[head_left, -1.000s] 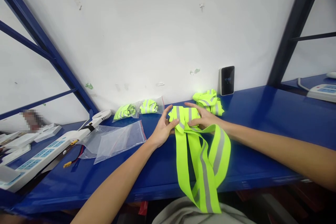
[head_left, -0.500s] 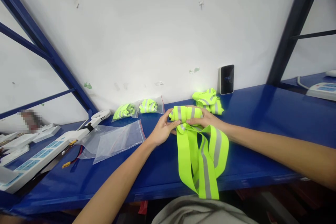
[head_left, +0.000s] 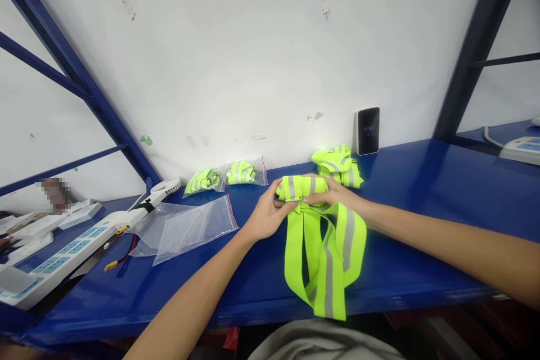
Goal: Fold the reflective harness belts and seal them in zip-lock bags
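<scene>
Between both hands is a neon yellow reflective strap [head_left: 302,188] with grey stripes, partly wound into a thick roll. My left hand [head_left: 270,211] grips the roll's left end, thumb across its lower side. Around the right end my right hand [head_left: 333,194] is closed, its thumb pressed near the middle; some fingers are hidden behind the roll. Loose loops of the strap hang below the hands and over the table's front edge. Just behind my right hand lies another crumpled bundle of reflective strap [head_left: 340,166].
Two clear bags with rolled straps [head_left: 241,172] lie by the wall. Flat zip bags [head_left: 196,230] are to the left, beside a yellow-ended cable [head_left: 111,265], a long power strip [head_left: 71,250] and a small white fan [head_left: 166,185]. A black-screened device [head_left: 368,130] stands at the wall.
My left hand has shifted its hold on the roll, its thumb now lower and flatter. The hanging loops have swung slightly left. The whole view has moved a little.
</scene>
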{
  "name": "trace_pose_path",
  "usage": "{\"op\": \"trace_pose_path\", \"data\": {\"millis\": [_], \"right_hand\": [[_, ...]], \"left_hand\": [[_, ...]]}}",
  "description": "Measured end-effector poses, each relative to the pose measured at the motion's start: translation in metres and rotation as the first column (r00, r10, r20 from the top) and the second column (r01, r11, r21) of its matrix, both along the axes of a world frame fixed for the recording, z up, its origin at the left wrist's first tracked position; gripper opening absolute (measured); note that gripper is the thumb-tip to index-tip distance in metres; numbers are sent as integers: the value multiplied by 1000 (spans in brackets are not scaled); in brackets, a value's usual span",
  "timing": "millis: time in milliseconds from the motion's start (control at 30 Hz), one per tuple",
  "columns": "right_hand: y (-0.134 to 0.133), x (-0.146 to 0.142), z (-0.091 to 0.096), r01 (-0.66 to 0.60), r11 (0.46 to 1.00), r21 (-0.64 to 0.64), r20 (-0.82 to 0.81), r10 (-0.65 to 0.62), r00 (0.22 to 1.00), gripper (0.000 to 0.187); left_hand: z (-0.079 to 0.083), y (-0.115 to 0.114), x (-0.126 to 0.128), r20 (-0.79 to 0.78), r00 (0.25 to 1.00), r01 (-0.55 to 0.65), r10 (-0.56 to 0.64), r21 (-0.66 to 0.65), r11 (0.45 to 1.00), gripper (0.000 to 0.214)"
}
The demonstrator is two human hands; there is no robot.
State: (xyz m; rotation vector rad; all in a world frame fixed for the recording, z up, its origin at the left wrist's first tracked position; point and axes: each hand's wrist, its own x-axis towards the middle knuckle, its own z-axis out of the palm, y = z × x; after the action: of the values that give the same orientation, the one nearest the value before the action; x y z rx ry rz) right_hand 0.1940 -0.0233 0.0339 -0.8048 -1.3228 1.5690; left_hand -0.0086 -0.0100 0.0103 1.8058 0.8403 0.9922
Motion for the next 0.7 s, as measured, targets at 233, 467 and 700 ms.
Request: {"op": "trace_pose_path", "data": {"millis": [233, 467, 700], "right_hand": [[6, -1, -10, -18, 981, 194, 99, -2, 995, 58], [7, -3, -12, -6, 936, 352, 215, -75, 974, 52], [4, -7, -14, 54, 887, 459, 230, -177, 957, 52]], "left_hand": [[5, -5, -1, -150, 986, -48, 73, 162, 986, 44], [12, -9, -2, -179, 977, -69, 112, 232, 970, 33], [10, -11, 0, -227, 963, -88, 142, 235, 968, 33]]}}
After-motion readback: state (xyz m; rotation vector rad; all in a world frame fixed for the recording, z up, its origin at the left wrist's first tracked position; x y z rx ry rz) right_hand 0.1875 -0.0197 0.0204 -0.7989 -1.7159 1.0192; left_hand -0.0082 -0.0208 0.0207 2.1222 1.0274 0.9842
